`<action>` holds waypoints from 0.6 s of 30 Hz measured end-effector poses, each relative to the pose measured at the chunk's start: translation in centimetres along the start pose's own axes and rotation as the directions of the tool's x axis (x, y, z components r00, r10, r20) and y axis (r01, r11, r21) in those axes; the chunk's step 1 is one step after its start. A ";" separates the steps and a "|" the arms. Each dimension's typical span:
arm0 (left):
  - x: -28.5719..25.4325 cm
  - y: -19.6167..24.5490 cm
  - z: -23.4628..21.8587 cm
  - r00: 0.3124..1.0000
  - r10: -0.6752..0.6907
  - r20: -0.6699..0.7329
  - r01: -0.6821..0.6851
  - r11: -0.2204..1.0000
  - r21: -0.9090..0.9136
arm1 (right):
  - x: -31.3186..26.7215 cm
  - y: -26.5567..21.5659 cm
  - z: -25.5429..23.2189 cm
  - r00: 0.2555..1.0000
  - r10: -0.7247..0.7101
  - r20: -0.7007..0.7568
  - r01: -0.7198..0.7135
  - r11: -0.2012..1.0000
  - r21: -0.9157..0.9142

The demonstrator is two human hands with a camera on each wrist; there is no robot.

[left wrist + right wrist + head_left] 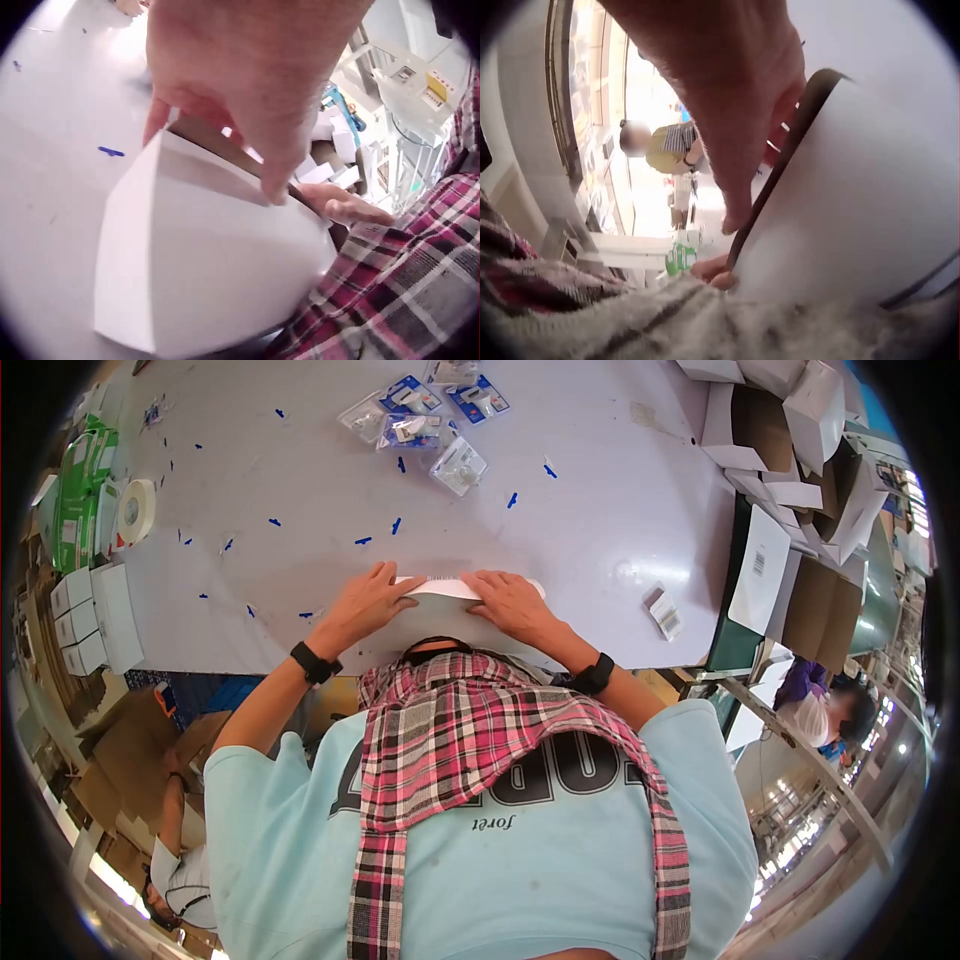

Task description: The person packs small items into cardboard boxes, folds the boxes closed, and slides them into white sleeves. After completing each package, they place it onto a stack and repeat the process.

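A white box (425, 622) stands at the table's near edge against the apron. The left hand (365, 605) grips its upper edge on the left, thumb on the near side, fingers over the far side. On the right, the right hand (512, 607) pinches the same edge the same way. In the left wrist view the box (217, 255) shows a white side and a brown inner face under the left hand (240, 82). The right wrist view has the right hand (735, 97) on the rim of the box (855, 195).
Blister packs (412, 430) lie at the far middle, with small blue clips (396, 526) scattered around. A small labelled pack (663, 614) is at right. Open white boxes (790, 450) pile up at far right; a tape roll (136, 512) and small boxes (78, 622) stand left.
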State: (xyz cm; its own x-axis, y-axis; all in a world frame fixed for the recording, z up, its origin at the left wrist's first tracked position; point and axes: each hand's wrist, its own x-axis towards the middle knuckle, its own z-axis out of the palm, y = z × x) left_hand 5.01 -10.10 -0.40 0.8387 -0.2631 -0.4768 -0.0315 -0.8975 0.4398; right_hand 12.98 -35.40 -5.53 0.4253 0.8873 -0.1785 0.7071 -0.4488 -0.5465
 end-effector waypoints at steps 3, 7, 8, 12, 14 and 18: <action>-0.8 -1.3 3.4 0.963 0.144 -0.228 -0.135 0.989 0.054 | -1.1 -0.4 0.2 0.996 -0.043 -0.076 0.038 0.997 -0.065; 0.0 -1.6 3.5 0.967 0.096 -0.238 -0.128 0.985 -0.120 | -0.6 0.0 -1.1 0.992 0.123 0.017 -0.124 0.967 0.223; 0.3 -1.6 2.9 0.984 0.038 -0.172 -0.080 0.966 -0.244 | -0.3 0.2 -1.4 0.986 0.156 0.053 -0.165 0.953 0.255; 0.3 -1.1 1.9 0.995 -0.022 -0.099 -0.013 0.940 -0.342 | 0.2 0.1 -1.6 0.963 0.241 0.117 -0.268 0.892 0.363; 0.3 -1.1 1.9 0.994 -0.023 -0.111 -0.015 0.944 -0.329 | 0.2 0.2 -1.8 0.962 0.254 0.099 -0.272 0.905 0.326; 0.5 -1.5 1.9 0.996 -0.037 -0.086 0.004 0.936 -0.351 | 0.1 0.3 -1.7 0.957 0.278 0.084 -0.291 0.913 0.288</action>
State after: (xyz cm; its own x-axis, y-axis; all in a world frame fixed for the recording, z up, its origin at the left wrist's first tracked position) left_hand 4.46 -9.62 -2.77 0.8830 -0.1985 -0.4253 0.1650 -0.7170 0.6773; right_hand 14.17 -35.66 -4.27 0.5564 0.7330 -0.3913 0.3591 -0.6368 -0.6823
